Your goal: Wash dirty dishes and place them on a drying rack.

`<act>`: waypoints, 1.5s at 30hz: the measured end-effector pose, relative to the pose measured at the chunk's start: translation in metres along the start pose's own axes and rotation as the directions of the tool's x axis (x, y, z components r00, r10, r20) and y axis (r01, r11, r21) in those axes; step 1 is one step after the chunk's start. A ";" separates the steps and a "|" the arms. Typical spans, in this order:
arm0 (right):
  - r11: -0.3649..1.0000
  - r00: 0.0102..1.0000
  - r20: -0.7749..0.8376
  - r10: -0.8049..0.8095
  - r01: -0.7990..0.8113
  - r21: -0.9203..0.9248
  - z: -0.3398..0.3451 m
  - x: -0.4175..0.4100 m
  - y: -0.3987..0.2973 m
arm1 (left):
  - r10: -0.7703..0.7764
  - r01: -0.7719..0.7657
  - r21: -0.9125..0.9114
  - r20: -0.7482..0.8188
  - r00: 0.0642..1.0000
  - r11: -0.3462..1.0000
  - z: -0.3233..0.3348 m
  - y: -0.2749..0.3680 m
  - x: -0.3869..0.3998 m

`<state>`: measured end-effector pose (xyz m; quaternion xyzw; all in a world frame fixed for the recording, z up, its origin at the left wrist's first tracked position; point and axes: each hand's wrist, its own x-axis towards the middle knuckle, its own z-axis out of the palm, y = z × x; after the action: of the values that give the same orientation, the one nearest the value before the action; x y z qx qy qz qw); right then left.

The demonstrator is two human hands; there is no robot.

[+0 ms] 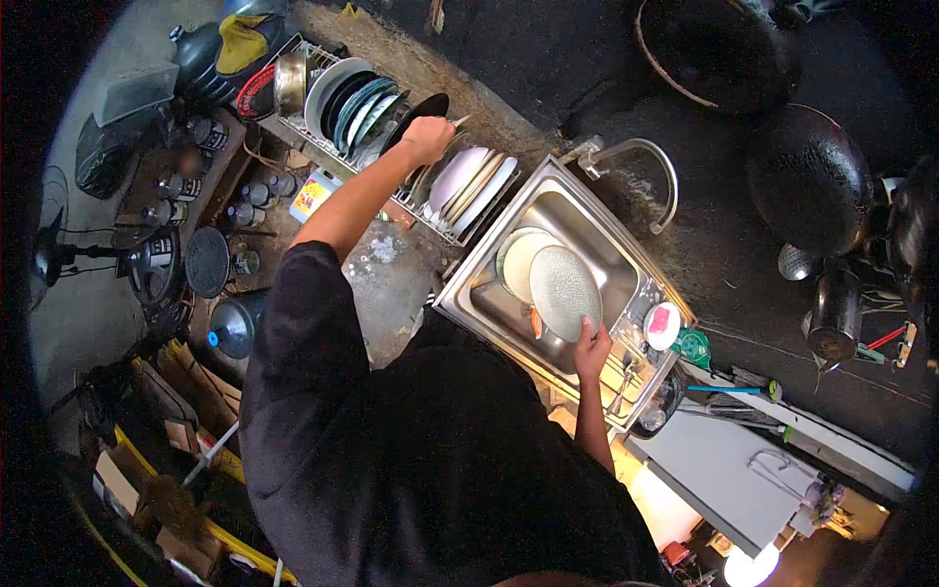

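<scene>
My left hand point(429, 139) is curled at the upright plates in the wire dish rack point(453, 236), against a black plate point(428, 110). Its fingertips are hidden, so its hold cannot be told. A pale textured oval plate point(565, 290) is tilted over the stainless steel sink point(623, 257), its near edge in my right hand point(593, 351). Behind it, a cream plate point(522, 264) overlaps a greenish one in the basin. An orange item point(537, 323) lies beside them. Left of my left hand stand a white bowl point(323, 95) and several plates; a lilac plate point(456, 176) and others stand to its right.
A curved faucet point(671, 176) rises at the sink's far side. On the drainboard are a white dish with a pink item point(662, 326) and metal utensils point(623, 385). A metal pot point(290, 82) occupies the rack's left end. Dark pans point(810, 180) hang at right.
</scene>
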<state>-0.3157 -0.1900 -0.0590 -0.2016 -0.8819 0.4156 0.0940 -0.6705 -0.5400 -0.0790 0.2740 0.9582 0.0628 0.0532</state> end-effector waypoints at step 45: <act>0.997 0.998 0.057 -0.011 0.015 -0.072 0.029 0.000 -0.017 | -0.270 0.240 -0.200 -0.140 0.953 0.950 0.058 0.005 -0.064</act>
<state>-0.3301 -0.2196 -0.0644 -0.1874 -0.8999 0.3884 0.0643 -0.6058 -0.5641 -0.1316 0.1356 0.9770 0.1646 0.0057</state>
